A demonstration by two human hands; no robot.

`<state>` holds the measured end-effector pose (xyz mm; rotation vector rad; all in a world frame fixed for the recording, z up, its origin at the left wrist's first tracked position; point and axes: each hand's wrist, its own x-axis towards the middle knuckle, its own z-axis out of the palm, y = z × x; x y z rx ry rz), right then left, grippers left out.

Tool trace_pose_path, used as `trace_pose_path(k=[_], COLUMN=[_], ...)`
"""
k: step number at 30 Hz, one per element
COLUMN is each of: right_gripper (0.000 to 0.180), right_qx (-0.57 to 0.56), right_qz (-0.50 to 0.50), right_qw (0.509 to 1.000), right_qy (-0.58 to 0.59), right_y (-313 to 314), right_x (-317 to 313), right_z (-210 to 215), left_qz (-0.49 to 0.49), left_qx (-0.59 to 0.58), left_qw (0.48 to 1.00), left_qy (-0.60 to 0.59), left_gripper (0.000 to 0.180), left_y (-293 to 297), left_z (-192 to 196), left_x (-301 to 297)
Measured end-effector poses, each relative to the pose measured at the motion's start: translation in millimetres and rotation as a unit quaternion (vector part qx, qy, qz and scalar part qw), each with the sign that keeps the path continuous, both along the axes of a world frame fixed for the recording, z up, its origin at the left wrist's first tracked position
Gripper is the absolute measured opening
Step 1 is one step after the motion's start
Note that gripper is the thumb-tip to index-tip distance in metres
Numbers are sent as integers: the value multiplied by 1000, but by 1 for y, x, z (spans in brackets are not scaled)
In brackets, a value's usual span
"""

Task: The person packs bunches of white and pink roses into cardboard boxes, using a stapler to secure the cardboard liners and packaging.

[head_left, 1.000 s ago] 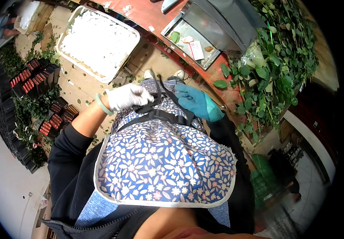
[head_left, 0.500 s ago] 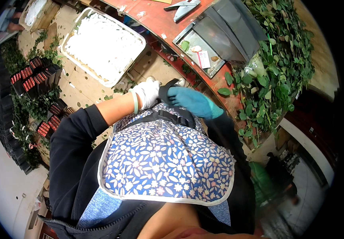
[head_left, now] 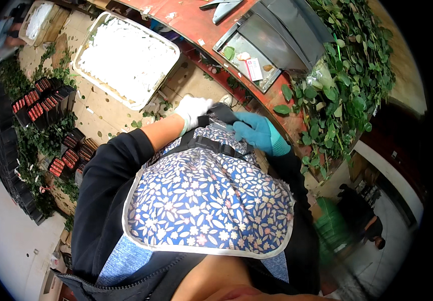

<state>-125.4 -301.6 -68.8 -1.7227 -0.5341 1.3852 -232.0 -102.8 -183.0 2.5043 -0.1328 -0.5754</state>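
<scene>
A flat black fabric strap (head_left: 223, 112) runs crosswise from the teal-gloved right hand (head_left: 257, 133), fingers pinching it, to the white-gloved left hand (head_left: 192, 109) (finger closure hidden, cannot tell).

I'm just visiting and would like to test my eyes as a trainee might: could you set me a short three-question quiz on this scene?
1. What colour is the glove on the left hand?
2. True or false: the large tub of white pieces stands right of the red table.
3. Fill in: a black ____ shows between the left hand and the right hand.

Key:
1. White.
2. False; the large tub of white pieces is left of the red table.
3. Strap.
</scene>
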Motion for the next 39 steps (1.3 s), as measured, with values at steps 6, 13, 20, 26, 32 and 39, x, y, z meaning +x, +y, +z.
trace_pose_path(k=[6, 13, 20, 26, 32, 39], right_gripper=[27, 31, 31, 35, 31, 36], right_qx=[134, -134, -92, -134, -128, -156], right_qz=[177, 388, 283, 228, 299, 354], right_qw=[932, 782, 871, 935, 880, 825], right_qy=[-287, -468, -390, -237, -345, -412], right_y=[-40, -7, -25, -29, -29, -10], right_x=[-19, -14, -7, -6, -10, -4], right_z=[-29, 8, -30, -39, -43, -25], left_qz=[-84, -23, 15, -101, 7, -179], left_qx=[102, 73, -8, -57, -352, -172], left_qw=[985, 981, 993, 989, 933, 966], left_qy=[-113, -176, -114, 90, 76, 73], left_gripper=[11, 12, 26, 39, 37, 24], left_y=[-9, -9, -1, -1, 37, -12], left_z=[0, 42, 31, 25, 42, 26], left_x=[21, 32, 32, 32, 37, 42])
